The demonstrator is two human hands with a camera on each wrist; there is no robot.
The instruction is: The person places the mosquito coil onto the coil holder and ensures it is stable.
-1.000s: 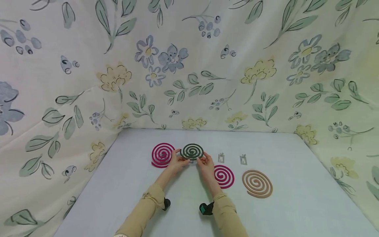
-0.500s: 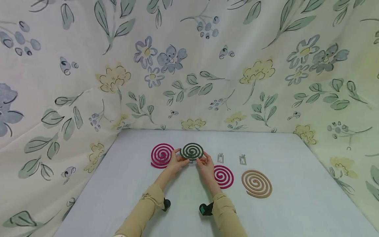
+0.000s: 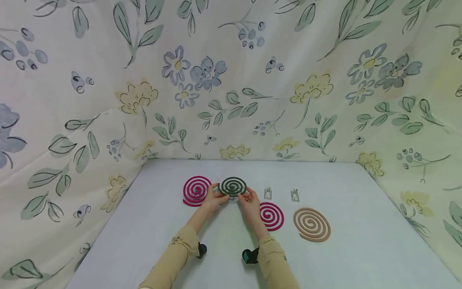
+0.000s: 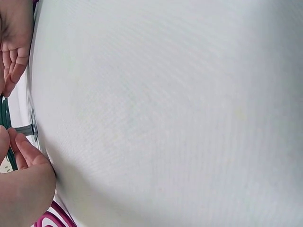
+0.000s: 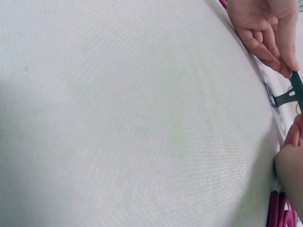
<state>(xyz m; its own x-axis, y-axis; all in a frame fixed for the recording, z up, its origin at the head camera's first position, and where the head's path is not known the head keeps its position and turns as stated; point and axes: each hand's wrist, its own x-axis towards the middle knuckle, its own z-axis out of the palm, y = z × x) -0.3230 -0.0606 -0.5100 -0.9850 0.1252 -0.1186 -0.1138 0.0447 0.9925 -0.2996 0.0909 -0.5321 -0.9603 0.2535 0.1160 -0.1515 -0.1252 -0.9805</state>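
Observation:
A dark green mosquito coil [image 3: 232, 186] lies level above the white table, held at its rim by both hands. My left hand [image 3: 215, 199] pinches its left edge and my right hand [image 3: 250, 200] its right edge, thumbs at the front. Under the coil, a small metal stand [image 4: 24, 129] rises from the table up to it, seen also in the right wrist view as a dark strip [image 5: 285, 98]. Left of the left hand sits a magenta coil [image 3: 197, 188], with a bit of metal at its centre. The left fingers overlap its right side in the head view.
A second magenta coil [image 3: 271, 216] lies flat by my right wrist, partly behind it. Farther right is a tan coil [image 3: 311, 224]. Two flat metal stands [image 3: 268, 194] lie behind these coils. A floral cloth [image 3: 231, 80] hangs behind the white table [image 3: 361, 241].
Both hands keep their hold on the green coil's edges throughout. The head view has shifted slightly, so everything sits a little lower and more to the left.

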